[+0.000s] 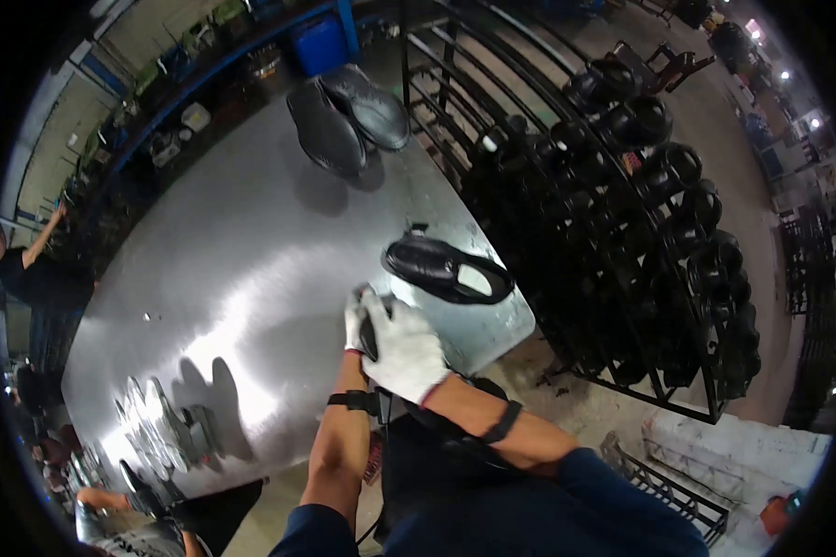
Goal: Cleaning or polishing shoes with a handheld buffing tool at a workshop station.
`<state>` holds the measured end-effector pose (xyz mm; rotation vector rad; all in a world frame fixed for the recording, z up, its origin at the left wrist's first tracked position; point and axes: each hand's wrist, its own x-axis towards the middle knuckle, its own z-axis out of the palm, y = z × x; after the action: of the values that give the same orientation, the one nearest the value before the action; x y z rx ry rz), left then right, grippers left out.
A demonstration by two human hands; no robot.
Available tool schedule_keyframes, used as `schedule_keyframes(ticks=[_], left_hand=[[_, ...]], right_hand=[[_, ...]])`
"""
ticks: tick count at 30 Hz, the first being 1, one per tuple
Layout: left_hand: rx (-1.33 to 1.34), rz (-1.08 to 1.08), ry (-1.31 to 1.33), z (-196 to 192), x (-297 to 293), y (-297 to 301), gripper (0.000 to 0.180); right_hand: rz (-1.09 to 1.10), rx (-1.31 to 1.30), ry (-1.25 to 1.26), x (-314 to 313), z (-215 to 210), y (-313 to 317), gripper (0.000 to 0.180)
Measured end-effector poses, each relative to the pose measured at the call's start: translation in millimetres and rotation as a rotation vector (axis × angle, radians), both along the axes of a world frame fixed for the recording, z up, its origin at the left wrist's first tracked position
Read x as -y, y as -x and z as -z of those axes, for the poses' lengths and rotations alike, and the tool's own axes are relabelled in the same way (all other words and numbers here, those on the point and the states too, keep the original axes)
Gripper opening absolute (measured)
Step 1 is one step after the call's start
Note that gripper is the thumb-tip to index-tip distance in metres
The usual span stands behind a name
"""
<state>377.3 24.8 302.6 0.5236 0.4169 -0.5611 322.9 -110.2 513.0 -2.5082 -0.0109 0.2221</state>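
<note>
My left hand (353, 320) and my right hand (404, 345), both in white gloves, are close together at the table's near edge. Their fingers are closed around a dark thing that looks like a black shoe (370, 336); the gloves hide most of it. Just beyond them, a black slip-on shoe (427, 265) with a pale insole lies on the metal table (279, 223), its opening upward. Farther away, a pair of black shoes (330, 130) rests near the table's far end, soles up.
On the right stands a black metal rack (664, 390) filled with several black shoes (636, 121). Silvery shoe-shaped forms (158, 422) stand at the table's near left. Other people work on the left, one in a dark shirt (37, 278). A blue bin (320, 46) sits beyond the table.
</note>
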Motion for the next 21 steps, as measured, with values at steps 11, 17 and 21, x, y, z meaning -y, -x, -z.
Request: schedule_keyframes(ticks=[11, 17, 21], left_hand=[[0.800, -0.033, -0.862, -123, 45, 160, 0.050], [0.307, -0.164, -0.903, -91, 32, 21, 0.051], [0.147, -0.328, -0.734, -2, 55, -10, 0.040]], right_hand=[[-0.305, 0.513, -0.285, 148, 26, 202, 0.050], [-0.044, 0.963, -0.315, 145, -11, 102, 0.066], [0.590, 0.754, -0.527, 96, 57, 77, 0.080]])
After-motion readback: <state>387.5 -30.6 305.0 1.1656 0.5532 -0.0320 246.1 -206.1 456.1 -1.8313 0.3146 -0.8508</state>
